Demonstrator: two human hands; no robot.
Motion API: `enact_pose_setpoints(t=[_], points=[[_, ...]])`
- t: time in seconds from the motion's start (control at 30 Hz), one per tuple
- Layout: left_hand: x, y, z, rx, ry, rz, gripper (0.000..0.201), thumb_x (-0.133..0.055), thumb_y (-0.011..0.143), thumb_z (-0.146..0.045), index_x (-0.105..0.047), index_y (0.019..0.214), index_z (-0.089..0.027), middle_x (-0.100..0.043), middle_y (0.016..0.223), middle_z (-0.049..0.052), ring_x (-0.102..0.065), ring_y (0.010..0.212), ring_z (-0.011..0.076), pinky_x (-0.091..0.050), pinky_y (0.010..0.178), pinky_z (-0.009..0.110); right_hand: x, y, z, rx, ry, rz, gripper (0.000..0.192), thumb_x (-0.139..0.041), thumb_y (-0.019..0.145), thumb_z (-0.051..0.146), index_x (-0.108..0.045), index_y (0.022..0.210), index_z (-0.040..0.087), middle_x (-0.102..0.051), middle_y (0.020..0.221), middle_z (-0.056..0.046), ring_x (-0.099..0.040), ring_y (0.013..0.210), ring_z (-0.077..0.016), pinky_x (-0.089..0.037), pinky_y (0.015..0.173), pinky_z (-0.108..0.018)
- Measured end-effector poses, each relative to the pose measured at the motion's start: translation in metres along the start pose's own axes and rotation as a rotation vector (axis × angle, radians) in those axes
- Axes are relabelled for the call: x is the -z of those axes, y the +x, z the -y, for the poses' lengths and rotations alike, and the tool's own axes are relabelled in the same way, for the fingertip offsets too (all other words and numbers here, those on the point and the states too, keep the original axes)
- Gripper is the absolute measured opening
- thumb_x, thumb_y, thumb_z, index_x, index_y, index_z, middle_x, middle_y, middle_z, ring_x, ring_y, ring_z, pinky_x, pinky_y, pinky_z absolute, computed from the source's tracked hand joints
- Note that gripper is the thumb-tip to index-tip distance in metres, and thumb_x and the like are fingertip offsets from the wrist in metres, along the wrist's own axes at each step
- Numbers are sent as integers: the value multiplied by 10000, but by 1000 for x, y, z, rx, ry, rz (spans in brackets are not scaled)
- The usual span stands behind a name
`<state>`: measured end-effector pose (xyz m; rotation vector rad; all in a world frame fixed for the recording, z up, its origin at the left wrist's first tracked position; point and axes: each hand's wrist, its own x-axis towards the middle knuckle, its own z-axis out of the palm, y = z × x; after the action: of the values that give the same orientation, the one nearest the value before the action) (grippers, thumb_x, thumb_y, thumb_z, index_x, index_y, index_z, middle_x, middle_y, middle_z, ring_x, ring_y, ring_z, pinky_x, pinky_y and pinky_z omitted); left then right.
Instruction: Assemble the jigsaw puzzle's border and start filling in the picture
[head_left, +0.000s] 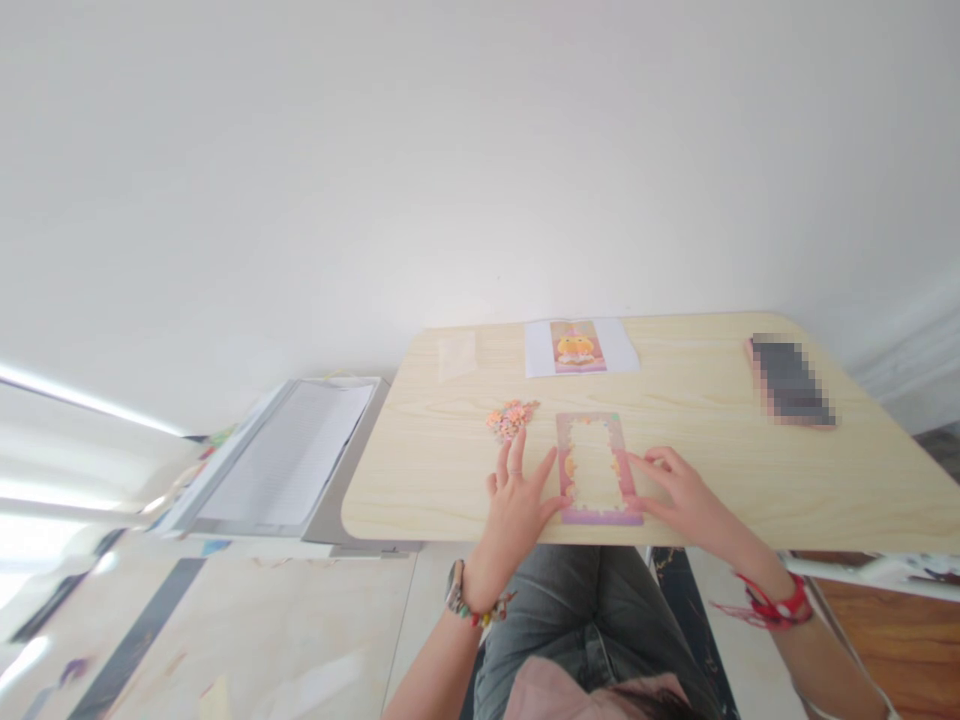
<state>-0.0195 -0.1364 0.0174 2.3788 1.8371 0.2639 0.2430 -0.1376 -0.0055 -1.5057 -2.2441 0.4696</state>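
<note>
My left hand (517,500) and right hand (686,495) lie open, flanking the pink-bordered card (598,467) near the desk's (750,480) front edge (thin, light, probably bendy); best pinched by its long edges.

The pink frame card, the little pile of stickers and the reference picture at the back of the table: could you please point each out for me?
pink frame card (594,468), head view, on its pale centre panel.
pile of stickers (511,417), head view, on the middle of the heap.
reference picture (577,346), head view, on the orange figure.
</note>
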Motion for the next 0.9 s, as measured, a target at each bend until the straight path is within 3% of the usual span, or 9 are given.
enact_pose_setpoints(t=[0.07, 0.13, 0.23, 0.3, 0.43, 0.63, 0.77, 0.9], points=[[4, 4, 16, 25, -21, -81, 674, -635, 778, -363, -316, 1371, -322, -205, 1466, 135, -269, 1306, 355, -415, 935, 498, 15, 11, 5, 2, 45, 2, 488, -482, 846, 377, -449, 1322, 276, -495, 1087, -77, -542, 960, -222, -449, 876, -388], [10, 10, 37, 63, -55, -162, 656, -610, 803, -295, -300, 1378, -232, -354, 1364, 176, -384, 1243, 314, -413, 948, 460, 31, 33, 14, 44, 59, 12, 469, -463, 859, 351, -439, 1321, 278, -493, 1084, -69, -532, 1003, -216, -438, 898, -370], [19, 24, 65, 158, -85, -133, 576, -579, 825, -273, -346, 1333, -135, -482, 1184, 182, -581, 980, 235, -481, 833, 359, 41, 82, 31, 179, 31, 83, 409, -484, 858, 326, -499, 1261, 258, -522, 1049, -70, -545, 958, -203, -451, 848, -334], [22, 34, 76, 171, -78, -67, 558, -600, 812, -265, -375, 1304, -129, -509, 1128, 159, -611, 869, 193, -491, 783, 315, 33, 118, 44, 265, -38, 135, 368, -528, 841, 332, -555, 1190, 217, -551, 997, -86, -554, 896, -213, -457, 791, -337], [20, 50, 79, 143, -55, -19, 532, -629, 790, -256, -411, 1265, -155, -539, 1077, 111, -611, 844, 161, -477, 792, 285, 1, 169, 72, 412, -140, 220, 337, -590, 813, 336, -585, 1106, 169, -569, 986, -111, -559, 864, -209, -442, 748, -314], [15, 64, 78, 151, -106, 26, 370, -642, 769, -221, -532, 1118, -165, -556, 1031, 83, -593, 868, 162, -468, 766, 258, -25, 187, 93, 497, -210, 281, 327, -647, 768, 244, -583, 1076, 155, -570, 988, -112, -559, 862, -197, -419, 710, -273], [16, 73, 76, 121, -147, 84, 150, -598, 789, -174, -606, 937, -152, -570, 935, 62, -576, 817, 143, -456, 745, 240, -30, 191, 87, 525, -186, 334, 148, -589, 811, 202, -621, 946, 153, -592, 897, -85, -559, 817, -175, -403, 696, -263], [15, 85, 70, 94, -146, 80, 107, -580, 787, -152, -626, 884, -149, -566, 896, 56, -566, 797, 141, -450, 739, 242, -33, 195, 75, 515, -133, 315, 89, -601, 802, 179, -635, 878, 148, -593, 868, -72, -553, 805, -161, -394, 702, -255]])
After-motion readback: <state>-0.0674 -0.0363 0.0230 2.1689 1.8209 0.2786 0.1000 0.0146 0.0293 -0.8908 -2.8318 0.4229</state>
